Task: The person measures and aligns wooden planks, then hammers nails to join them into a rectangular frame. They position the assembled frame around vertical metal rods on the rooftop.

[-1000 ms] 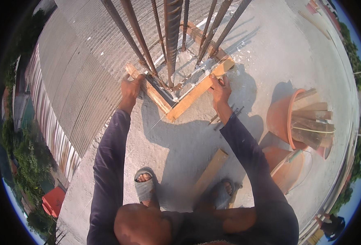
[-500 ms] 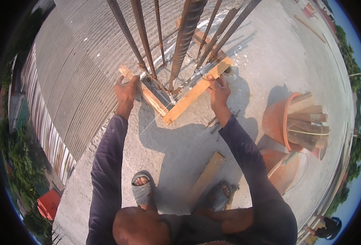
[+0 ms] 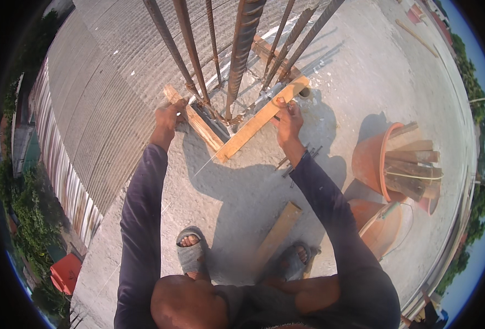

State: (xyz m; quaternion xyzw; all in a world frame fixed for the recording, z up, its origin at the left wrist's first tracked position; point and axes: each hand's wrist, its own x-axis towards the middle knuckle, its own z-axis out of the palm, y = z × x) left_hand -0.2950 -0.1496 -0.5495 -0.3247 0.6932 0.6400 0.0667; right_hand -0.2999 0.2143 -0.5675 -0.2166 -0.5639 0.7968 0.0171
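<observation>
Two wooden battens meet at a near corner around a cluster of upright ribbed steel bars [image 3: 239, 71]. My left hand [image 3: 167, 122] is closed on the far end of the left batten [image 3: 204, 129], fingers over its top. My right hand [image 3: 290, 125] grips the right batten [image 3: 250, 133] towards its far end, thumb on the upper face. Behind the bars lies another wooden piece [image 3: 264, 49], partly hidden by them. A thin white string [image 3: 205, 163] runs out past the battens' corner. The bars stand inside the wooden pieces.
An orange bucket [image 3: 367, 162] full of wood offcuts [image 3: 412, 170] stands at right, with a second bucket [image 3: 382, 225] nearer. Several thin metal rods [image 3: 302, 160] and a loose plank [image 3: 279, 230] lie on the concrete. Corrugated roofing [image 3: 100, 104] borders the left. Another person [image 3: 431, 315] is lower right.
The two battens have shifted slightly away from me, my hands moving with them. The wooden piece behind the bars shows in a slightly different position. The other person has moved lower in view.
</observation>
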